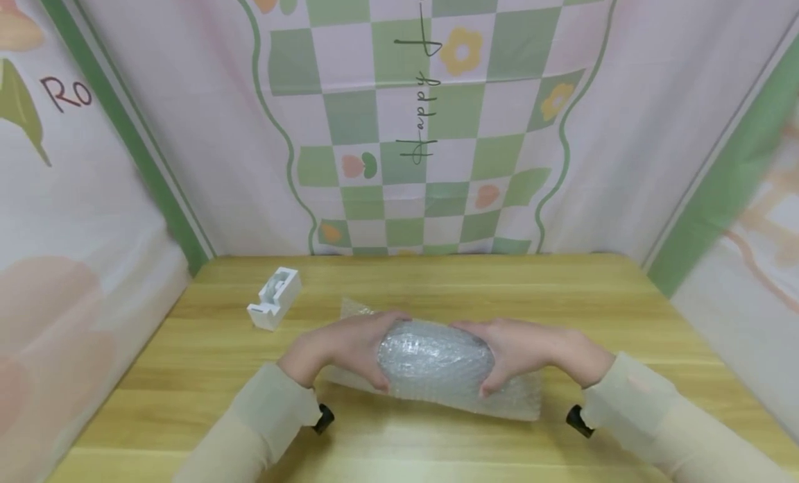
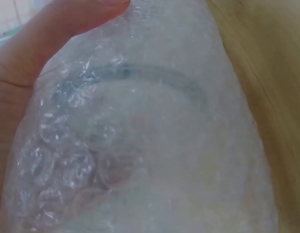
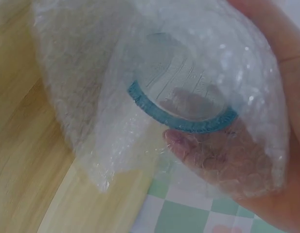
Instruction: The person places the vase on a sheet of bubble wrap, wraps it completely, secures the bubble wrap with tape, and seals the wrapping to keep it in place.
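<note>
A bundle of clear bubble wrap point(image 1: 437, 361) lies crosswise on the table in the head view, with loose flaps at both ends. My left hand point(image 1: 358, 344) grips its left part, thumb and fingers curled round it. From the other side my right hand point(image 1: 521, 348) holds the right part in the same manner. Inside the wrap, the right wrist view shows a clear, glass-like thing with a teal rim point(image 3: 184, 121), seen through the open end. A faint bluish-green ring point(image 2: 135, 73) shows through the layers in the left wrist view. The rest of the wrapped thing is blurred.
A white tape dispenser point(image 1: 276, 299) stands at the back left of the wooden table point(image 1: 499, 289). Behind the table hangs a printed curtain with green checks point(image 1: 399, 115), and further cloths hang at the left and right sides.
</note>
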`<action>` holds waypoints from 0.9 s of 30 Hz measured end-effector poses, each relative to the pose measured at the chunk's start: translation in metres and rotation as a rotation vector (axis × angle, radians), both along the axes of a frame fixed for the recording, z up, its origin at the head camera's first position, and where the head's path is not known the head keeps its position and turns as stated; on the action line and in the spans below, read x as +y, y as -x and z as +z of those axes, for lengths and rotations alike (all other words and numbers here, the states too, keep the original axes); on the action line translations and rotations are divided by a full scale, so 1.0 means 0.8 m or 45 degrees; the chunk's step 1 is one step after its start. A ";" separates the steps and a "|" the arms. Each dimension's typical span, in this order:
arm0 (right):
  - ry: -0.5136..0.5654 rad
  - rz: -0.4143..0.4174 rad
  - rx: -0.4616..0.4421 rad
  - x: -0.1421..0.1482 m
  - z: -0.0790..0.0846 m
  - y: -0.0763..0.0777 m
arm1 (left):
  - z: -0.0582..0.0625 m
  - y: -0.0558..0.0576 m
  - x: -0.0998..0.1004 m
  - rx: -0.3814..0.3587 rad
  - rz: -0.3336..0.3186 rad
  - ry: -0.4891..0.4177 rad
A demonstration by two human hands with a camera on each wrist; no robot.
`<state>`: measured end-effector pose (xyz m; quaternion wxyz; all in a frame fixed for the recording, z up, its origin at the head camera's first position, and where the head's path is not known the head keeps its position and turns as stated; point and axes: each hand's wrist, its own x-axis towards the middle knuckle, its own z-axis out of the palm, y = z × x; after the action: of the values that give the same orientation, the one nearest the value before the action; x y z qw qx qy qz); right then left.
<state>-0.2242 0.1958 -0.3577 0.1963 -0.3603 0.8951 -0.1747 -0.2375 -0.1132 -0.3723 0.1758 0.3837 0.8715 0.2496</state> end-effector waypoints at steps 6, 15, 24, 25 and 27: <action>0.013 -0.011 0.022 0.002 0.002 -0.001 | 0.004 0.002 0.003 -0.050 0.016 0.006; 0.023 0.137 0.490 0.008 0.003 -0.013 | 0.003 0.003 -0.001 -0.069 0.037 0.018; -0.011 0.111 0.856 -0.006 -0.006 -0.044 | 0.003 0.010 -0.001 -0.122 0.040 0.000; -0.017 0.099 0.862 -0.008 -0.009 -0.046 | 0.003 0.010 -0.001 -0.126 0.041 0.002; -0.023 0.076 0.864 -0.011 -0.014 -0.048 | 0.005 0.011 -0.001 -0.143 0.044 -0.004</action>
<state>-0.1862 0.1867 -0.3693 -0.1045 -0.4221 0.9000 -0.0309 -0.2463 -0.1144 -0.3686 0.2196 0.3542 0.8665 0.2750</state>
